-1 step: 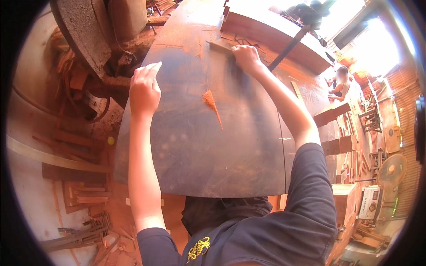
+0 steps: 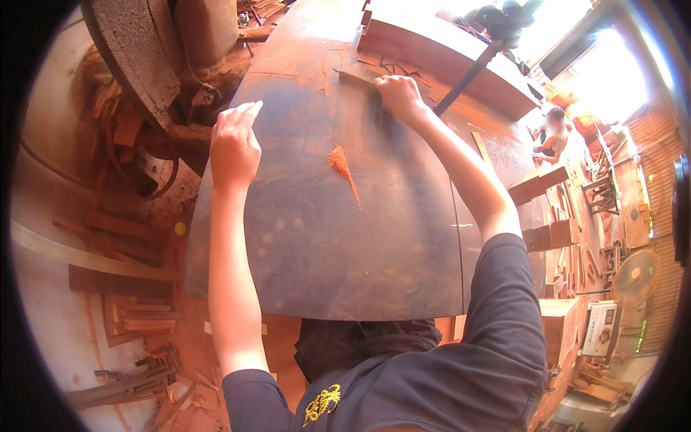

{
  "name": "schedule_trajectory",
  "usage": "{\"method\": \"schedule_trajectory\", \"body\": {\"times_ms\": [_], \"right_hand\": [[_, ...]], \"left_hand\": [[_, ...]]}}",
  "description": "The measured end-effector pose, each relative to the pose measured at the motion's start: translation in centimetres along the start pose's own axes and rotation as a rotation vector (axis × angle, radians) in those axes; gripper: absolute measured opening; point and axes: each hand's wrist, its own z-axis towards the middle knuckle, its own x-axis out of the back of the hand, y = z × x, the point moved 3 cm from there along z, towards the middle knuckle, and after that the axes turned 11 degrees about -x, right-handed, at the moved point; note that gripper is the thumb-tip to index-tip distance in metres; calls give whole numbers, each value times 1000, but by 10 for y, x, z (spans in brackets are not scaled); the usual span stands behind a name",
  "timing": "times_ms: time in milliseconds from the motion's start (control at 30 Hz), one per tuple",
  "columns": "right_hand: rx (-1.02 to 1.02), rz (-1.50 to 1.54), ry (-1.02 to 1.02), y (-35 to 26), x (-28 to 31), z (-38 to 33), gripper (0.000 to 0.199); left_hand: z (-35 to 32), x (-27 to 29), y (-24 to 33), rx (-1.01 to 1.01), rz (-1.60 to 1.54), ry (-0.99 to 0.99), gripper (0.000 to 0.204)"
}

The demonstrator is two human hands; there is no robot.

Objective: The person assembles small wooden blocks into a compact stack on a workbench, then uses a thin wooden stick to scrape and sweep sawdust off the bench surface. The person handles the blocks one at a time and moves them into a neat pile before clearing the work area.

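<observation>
Left hand (image 2: 234, 147) at left edge of dark metal table (image 2: 345, 245), fingers together, slightly curled, resting on surface. Right hand (image 2: 398, 95) at far side of table, fingers curled down onto thin wood strip (image 2: 356, 77); grip detail not discernible. Orange sawdust streak (image 2: 344, 171) lies between hands, mid-table. Wooden fence block (image 2: 446, 57) just beyond right hand. Machine wheel (image 2: 137, 54) at upper left. Offcuts (image 2: 122, 237) on floor, left. Fan (image 2: 637, 277) far right.

Your hands have open passage across the dark metal table (image 2: 345, 245) at frame centre. A sawdust streak (image 2: 344, 171) lies mid-table; the wooden fence (image 2: 446, 65) blocks the upper right, machinery (image 2: 144, 65) the upper left.
</observation>
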Motion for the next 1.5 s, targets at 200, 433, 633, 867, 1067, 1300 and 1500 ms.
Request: {"method": "schedule_trajectory", "body": {"times_ms": [200,433,633,867,1067,1300,1500], "right_hand": [[93,99,-3,-17,21,-36,12],[173,155,-96,-43,61,-73,14],[55,233,-74,-18,71,-27,13],[-207,145,-73,-31,29,98,17],[-288,94,-29,-43,-28,136,18],[-16,31,-10,-69,-14,120,17],[171,64,-8,-74,12,79,14]], "left_hand": [[4,0,5,-20,-35,14,43],[7,0,8,-49,-40,40,41],[9,3,8,-29,83,110,35],[5,6,4,-5,140,142,29],[5,1,6,50,86,112,30],[4,6,1,64,80,132,27],[1,6,-2,73,86,141,28]]}}
